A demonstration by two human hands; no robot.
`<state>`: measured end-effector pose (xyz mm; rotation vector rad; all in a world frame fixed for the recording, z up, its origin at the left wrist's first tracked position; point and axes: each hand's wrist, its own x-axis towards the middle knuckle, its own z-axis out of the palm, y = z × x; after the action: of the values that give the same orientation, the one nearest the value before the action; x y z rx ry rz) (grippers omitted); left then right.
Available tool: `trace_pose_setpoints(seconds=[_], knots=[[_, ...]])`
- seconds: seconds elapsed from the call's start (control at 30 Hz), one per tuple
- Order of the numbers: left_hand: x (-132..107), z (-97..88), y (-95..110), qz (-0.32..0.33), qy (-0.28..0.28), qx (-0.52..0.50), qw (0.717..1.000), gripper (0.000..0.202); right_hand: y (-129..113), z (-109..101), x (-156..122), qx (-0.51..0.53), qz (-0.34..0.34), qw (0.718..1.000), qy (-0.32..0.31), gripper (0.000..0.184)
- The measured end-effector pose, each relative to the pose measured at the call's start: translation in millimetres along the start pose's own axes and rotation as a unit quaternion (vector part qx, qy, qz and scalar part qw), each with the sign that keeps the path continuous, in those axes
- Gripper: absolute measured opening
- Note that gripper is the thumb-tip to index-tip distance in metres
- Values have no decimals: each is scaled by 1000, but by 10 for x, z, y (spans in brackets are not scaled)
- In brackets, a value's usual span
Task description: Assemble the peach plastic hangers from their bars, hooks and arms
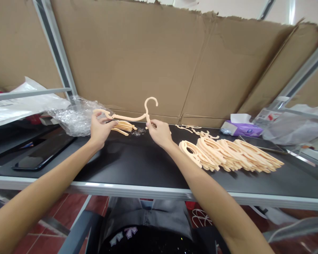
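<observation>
I hold a peach-coloured plastic hanger (pixel 129 117) above the black table (pixel 137 165), its hook pointing up. My left hand (pixel 100 128) pinches its left arm. My right hand (pixel 160 132) pinches it near the base of the hook. Behind my left hand lies a small stack of the same hangers (pixel 124 126). To the right of my right hand a long overlapping row of peach hangers (pixel 230 155) lies on the table. A few loose peach pieces (pixel 198 132) lie behind that row.
A brown cardboard wall (pixel 159 63) stands at the back. Crumpled clear plastic (pixel 74 116) lies at the left, a dark flat device (pixel 42 153) near it. A purple tissue pack (pixel 241 127) and another dark flat device (pixel 265 144) sit at the right. Metal shelf posts flank both sides.
</observation>
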<state>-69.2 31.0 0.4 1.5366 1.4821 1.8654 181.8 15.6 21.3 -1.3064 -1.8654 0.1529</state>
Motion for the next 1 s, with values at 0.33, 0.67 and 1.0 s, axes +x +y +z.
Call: trace_pose_setpoints(seconds=[0.33, 0.67, 1.0], knots=[[-187, 4, 228, 84, -95, 131, 983, 68, -19, 28, -13, -44, -23, 999, -15, 33], [-206, 9, 132, 239, -196, 303, 901, 38, -38, 36, -32, -43, -25, 998, -36, 30], [-205, -26, 98, 214, -178, 317, 907, 35, -160, 79, -91, -13, -20, 991, -135, 23]])
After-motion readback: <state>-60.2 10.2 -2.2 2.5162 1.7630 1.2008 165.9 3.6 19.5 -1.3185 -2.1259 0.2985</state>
